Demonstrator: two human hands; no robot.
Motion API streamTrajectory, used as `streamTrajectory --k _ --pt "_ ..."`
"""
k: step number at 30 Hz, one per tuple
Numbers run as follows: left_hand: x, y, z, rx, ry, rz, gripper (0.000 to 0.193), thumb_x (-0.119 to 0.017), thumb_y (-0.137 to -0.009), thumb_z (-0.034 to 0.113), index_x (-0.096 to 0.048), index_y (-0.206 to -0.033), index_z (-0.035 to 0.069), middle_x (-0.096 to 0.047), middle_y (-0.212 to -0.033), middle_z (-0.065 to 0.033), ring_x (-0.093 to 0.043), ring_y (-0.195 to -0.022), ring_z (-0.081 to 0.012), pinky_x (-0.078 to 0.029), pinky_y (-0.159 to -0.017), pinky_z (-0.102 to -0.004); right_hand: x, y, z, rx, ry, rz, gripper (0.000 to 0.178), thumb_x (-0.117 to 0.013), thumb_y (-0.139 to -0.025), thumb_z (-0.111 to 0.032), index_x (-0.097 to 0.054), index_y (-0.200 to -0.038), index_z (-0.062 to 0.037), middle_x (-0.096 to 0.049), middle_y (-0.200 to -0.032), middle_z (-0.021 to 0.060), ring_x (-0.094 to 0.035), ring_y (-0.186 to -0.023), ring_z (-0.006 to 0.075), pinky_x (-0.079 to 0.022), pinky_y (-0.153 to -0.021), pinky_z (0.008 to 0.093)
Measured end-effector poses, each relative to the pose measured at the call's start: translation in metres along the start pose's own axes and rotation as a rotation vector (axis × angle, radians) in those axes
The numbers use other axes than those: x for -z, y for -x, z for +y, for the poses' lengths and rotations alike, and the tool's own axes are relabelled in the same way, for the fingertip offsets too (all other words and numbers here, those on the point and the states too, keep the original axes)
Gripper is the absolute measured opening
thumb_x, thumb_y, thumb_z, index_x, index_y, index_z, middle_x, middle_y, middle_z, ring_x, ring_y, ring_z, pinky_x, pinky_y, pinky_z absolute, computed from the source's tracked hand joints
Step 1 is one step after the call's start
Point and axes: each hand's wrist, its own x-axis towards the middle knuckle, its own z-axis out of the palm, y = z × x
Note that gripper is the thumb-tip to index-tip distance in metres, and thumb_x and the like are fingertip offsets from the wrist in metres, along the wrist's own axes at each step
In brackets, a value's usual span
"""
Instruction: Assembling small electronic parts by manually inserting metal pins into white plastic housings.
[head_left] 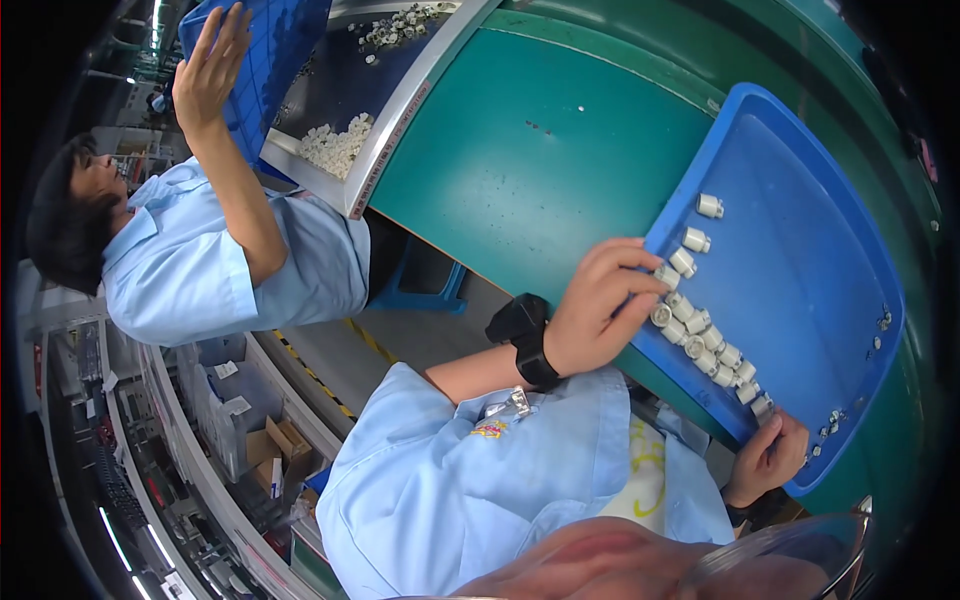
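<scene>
Fittings (711,338) line tray (800,260) edge; left hand (605,308) pinching one; right hand (772,458) curled, grip unclear; open room beyond.

Tray (800,250) on table (530,140) at right, cylinders (711,339) inside along its near side, co-worker (200,260) at left.

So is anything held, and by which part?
The left hand is at one white piece, the right hand at another; whether either is held, or where, cannot be told.

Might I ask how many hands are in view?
3: left hand and right hand by white parts in the blue tray, and the co-worker's hand at the blue crate; their other is hidden.
</scene>
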Motion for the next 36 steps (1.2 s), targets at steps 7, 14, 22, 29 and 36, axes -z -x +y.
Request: streamTrajectory --k 7,14,22,29,36 --pt "-0.038 0.024 0.026 0.026 -0.024 0.101 0.008 -0.057 -0.08 0.006 -0.06 -0.087 0.005 -0.057 -0.097 -0.0098 -0.051 -0.102 -0.0313 -0.038 -0.09 -0.0397 0.031 0.023 0.021 0.046 -0.02 0.045 0.008 -0.051 -0.083 -0.001 -0.058 -0.082 0.0024 -0.059 -0.076 0.015 -0.053 -0.066 0.0289 -0.041 -0.06 0.035" --pt "-0.042 0.033 0.039 -0.026 -0.019 0.123 0.005 -0.057 -0.08 0.005 -0.059 -0.085 0.005 -0.059 -0.091 -0.0085 -0.053 -0.098 -0.0294 -0.038 -0.091 -0.0395 0.048 0.04 0.022 0.084 -0.033 0.066 0.008 -0.052 -0.082 0.0 -0.059 -0.082 0.0026 -0.059 -0.075 0.0146 -0.054 -0.065 0.0289 -0.042 -0.059 0.0351" --pt "-0.033 0.013 0.035 -0.091 -0.058 0.076 0.006 -0.055 -0.081 0.005 -0.06 -0.084 0.004 -0.06 -0.087 -0.0067 -0.054 -0.091 -0.0252 -0.038 -0.093 -0.041 0.038 0.021 0.016 0.063 0.006 0.107 0.006 -0.052 -0.081 0.001 -0.057 -0.08 0.0042 -0.059 -0.074 0.014 -0.053 -0.065 0.0296 -0.042 -0.06 0.0359" --pt "-0.028 -0.004 0.018 -0.037 -0.05 0.031 0.005 -0.056 -0.078 0.004 -0.06 -0.082 0.004 -0.059 -0.086 -0.0066 -0.053 -0.092 -0.0269 -0.038 -0.093 -0.0411 0.02 0.004 0.02 0.025 -0.008 -0.003 0.007 -0.052 -0.082 0.0 -0.057 -0.082 0.0048 -0.059 -0.075 0.0142 -0.052 -0.065 0.0297 -0.041 -0.059 0.0363" --pt "-0.033 -0.017 0.006 -0.026 -0.069 0.005 0.007 -0.054 -0.081 0.004 -0.061 -0.083 0.004 -0.06 -0.086 -0.0064 -0.054 -0.09 -0.0246 -0.038 -0.094 -0.0413 0.01 -0.002 0.035 0.028 -0.031 -0.027 0.008 -0.05 -0.083 0.001 -0.057 -0.084 0.0046 -0.058 -0.075 0.015 -0.052 -0.065 0.0302 -0.041 -0.06 0.0361"
